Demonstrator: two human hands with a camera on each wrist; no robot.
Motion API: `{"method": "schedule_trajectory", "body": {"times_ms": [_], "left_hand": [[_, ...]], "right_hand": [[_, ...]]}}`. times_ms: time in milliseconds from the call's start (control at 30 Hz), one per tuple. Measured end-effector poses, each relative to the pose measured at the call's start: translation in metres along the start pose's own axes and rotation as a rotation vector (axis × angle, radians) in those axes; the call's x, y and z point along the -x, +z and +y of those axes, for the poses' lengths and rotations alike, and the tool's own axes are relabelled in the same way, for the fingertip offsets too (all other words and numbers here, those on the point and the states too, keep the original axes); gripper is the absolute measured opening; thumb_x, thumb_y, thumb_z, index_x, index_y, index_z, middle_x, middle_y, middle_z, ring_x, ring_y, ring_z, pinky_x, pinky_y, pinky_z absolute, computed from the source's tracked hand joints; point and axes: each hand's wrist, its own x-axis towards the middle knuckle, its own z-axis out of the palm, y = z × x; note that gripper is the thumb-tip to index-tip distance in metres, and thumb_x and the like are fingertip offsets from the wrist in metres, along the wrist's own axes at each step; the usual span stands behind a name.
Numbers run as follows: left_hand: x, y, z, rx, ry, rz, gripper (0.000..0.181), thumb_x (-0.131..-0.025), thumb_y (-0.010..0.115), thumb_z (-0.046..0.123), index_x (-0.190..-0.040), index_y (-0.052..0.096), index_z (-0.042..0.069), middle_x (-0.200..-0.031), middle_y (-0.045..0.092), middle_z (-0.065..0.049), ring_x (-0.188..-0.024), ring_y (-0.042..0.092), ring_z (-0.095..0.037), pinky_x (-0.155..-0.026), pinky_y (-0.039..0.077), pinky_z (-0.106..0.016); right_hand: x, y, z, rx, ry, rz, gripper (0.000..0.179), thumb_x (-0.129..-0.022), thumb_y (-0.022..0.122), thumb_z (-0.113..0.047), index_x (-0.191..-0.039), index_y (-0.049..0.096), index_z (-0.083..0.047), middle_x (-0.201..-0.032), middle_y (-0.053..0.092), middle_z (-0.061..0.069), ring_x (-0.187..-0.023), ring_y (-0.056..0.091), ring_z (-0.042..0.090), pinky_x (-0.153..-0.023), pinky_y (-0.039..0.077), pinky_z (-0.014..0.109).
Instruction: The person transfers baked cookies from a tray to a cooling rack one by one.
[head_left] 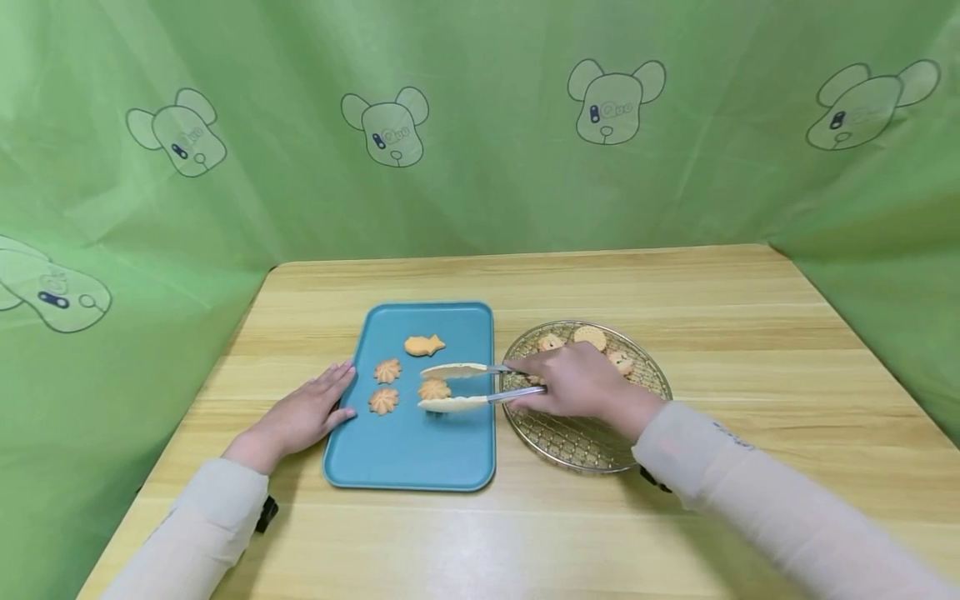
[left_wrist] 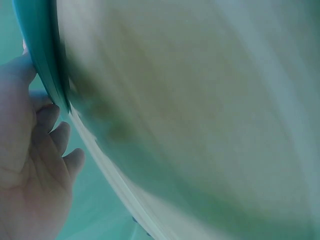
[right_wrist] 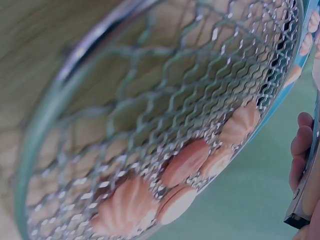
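My right hand (head_left: 573, 379) grips a pair of metal tongs (head_left: 456, 405) with cream-coloured tips. Between those tips is a flower-shaped cookie (head_left: 434, 389), over the right half of a blue tray (head_left: 420, 454). Two more flower-shaped cookies (head_left: 384, 401) lie on the tray's left side, and a fish-shaped cookie (head_left: 423, 345) lies farther back. At the tray's left rim rests my left hand (head_left: 300, 412), fingers extended; the left wrist view shows its fingers (left_wrist: 61, 137) beside the rim. The tongs' handle end (right_wrist: 300, 212) appears at the right of the right wrist view.
A round wire rack (head_left: 577, 454) stands right of the tray, partly under my right hand. Several cookies sit on it, including a round one (head_left: 590, 337) and a ridged one (right_wrist: 127, 207). A green curtain (head_left: 495, 200) with mouse outlines surrounds the wooden table (head_left: 750, 333).
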Motion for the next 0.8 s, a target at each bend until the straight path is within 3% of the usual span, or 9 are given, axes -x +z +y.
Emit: {"method": "schedule_trajectory", "body": {"times_ms": [167,333,467,600,700,800], "left_hand": [[0.000,0.000,0.001,0.002,0.007,0.003,0.066,-0.100,0.051,0.032,-0.148,0.025,-0.004,-0.154,0.021,-0.019,-0.140,0.020,-0.037,-0.111,0.022,-0.053],[0.000,0.000,0.001,-0.002,0.010,0.006,0.066,-0.100,0.051,0.032,-0.148,0.025,-0.004,-0.154,0.022,-0.019,-0.139,0.021,-0.037,-0.111,0.022,-0.053],[0.001,0.000,0.001,-0.002,0.013,0.009,0.066,-0.100,0.051,0.032,-0.148,0.026,-0.004,-0.154,0.022,-0.019,-0.139,0.021,-0.038,-0.111,0.023,-0.053],[0.001,0.001,0.000,-0.005,0.014,0.013,0.066,-0.099,0.052,0.032,-0.148,0.026,-0.004,-0.153,0.022,-0.020,-0.139,0.021,-0.038,-0.111,0.023,-0.053],[0.001,0.001,0.001,-0.009,0.014,0.015,0.066,-0.099,0.052,0.032,-0.148,0.026,-0.004,-0.153,0.023,-0.020,-0.139,0.022,-0.038,-0.110,0.023,-0.053],[0.001,0.000,0.002,-0.009,0.017,0.018,0.066,-0.099,0.052,0.031,-0.148,0.026,-0.004,-0.153,0.023,-0.020,-0.139,0.022,-0.038,-0.110,0.024,-0.053]], "right_hand": [[0.009,-0.006,0.007,0.000,0.025,0.007,0.062,-0.081,0.068,-0.056,-0.125,0.064,-0.013,-0.102,0.071,0.007,-0.042,0.043,0.002,-0.034,0.032,0.018],[0.019,-0.008,0.015,0.034,0.026,0.029,0.062,-0.080,0.069,-0.056,-0.125,0.065,-0.013,-0.103,0.071,0.008,-0.046,0.053,0.007,-0.036,0.038,0.021],[0.027,-0.011,0.021,0.024,0.052,0.026,0.062,-0.080,0.070,-0.053,-0.125,0.064,-0.012,-0.077,0.069,0.000,-0.043,0.043,0.003,-0.038,0.035,0.021],[0.035,-0.014,0.026,0.013,0.085,0.017,0.062,-0.080,0.071,-0.052,-0.126,0.064,-0.012,-0.057,0.052,-0.008,-0.039,0.034,0.001,-0.039,0.033,0.022],[0.042,-0.016,0.031,0.021,0.094,0.020,0.062,-0.079,0.072,-0.052,-0.126,0.064,-0.012,-0.068,0.065,0.000,-0.041,0.044,0.004,-0.040,0.038,0.023],[0.049,-0.019,0.035,0.032,0.108,0.028,0.062,-0.080,0.072,-0.052,-0.125,0.064,-0.010,-0.091,0.072,0.009,-0.053,0.059,0.011,-0.045,0.047,0.026]]}}
